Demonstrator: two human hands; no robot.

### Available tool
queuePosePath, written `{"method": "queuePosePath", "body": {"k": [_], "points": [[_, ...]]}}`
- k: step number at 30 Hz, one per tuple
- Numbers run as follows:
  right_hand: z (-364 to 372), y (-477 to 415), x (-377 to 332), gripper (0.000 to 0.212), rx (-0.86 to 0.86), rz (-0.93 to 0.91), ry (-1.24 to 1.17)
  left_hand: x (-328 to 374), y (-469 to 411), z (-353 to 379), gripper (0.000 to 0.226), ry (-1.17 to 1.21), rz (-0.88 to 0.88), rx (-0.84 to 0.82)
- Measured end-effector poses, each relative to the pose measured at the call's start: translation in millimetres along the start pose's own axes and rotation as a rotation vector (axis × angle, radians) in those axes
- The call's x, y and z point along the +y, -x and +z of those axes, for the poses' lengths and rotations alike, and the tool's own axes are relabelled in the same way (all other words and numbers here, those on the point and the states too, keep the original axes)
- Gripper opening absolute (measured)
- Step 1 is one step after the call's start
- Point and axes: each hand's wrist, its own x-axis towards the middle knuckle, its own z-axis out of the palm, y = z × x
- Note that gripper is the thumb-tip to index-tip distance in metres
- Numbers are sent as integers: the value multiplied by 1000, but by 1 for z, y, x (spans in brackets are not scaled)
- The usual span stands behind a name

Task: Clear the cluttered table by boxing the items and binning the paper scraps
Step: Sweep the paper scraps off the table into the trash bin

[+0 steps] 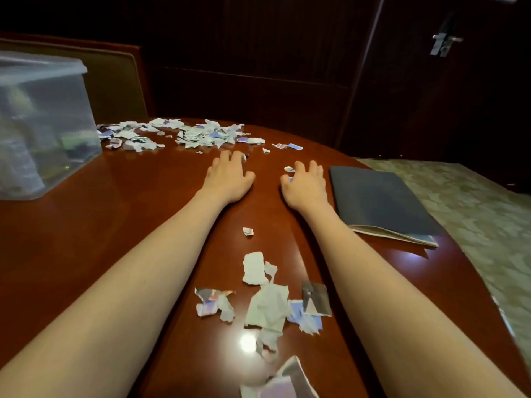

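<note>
The left hand (pixel 228 175) and right hand (pixel 304 185) rest palm-down on the counter (pixel 100 225), fingers spread and lightly bent, gripping nothing. Paper scraps (pixel 201 135) heap just beyond them (more lie nearer the camera). A hasty rake could flick light pieces onto the floor (pixel 474 214).

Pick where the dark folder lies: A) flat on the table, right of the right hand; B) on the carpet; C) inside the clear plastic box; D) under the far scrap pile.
A: the dark folder lies flat on the table beside the right hand, far from the clear plastic box at the left edge.
</note>
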Motion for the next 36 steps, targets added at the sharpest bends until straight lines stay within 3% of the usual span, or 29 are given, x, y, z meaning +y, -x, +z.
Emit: {"method": "queuePosePath", "body": {"k": [3, 10, 16, 21, 24, 28, 31, 36], "points": [[5, -24, 3, 56, -12, -22, 53, -5, -29, 6, 54, -19, 79, 11], [10, -54, 12, 63, -153, 39, 114, -15, -60, 16, 61, -54, 107, -237], [3, -41, 3, 48, -303, -275, 112, -13, -45, 10, 43, -5, 203, -249], [-3, -17, -2, 42, -308, -404, -18, -10, -24, -6, 31, 351, 160, -23], [-1, -6, -7, 39, -285, -423, -135, -27, -33, -14, 30, 250, 32, 183], [3, -12, -11, 43, -257, -442, -93, -64, -51, -17, 55, -22, -204, -76], [6, -24, -11, 48, -244, -381, -99, -66, -54, -15, 51, -59, -117, -203], [8, -21, -13, 47, -355, -445, 13, -48, -35, -19, 42, 19, 59, -217]]}}
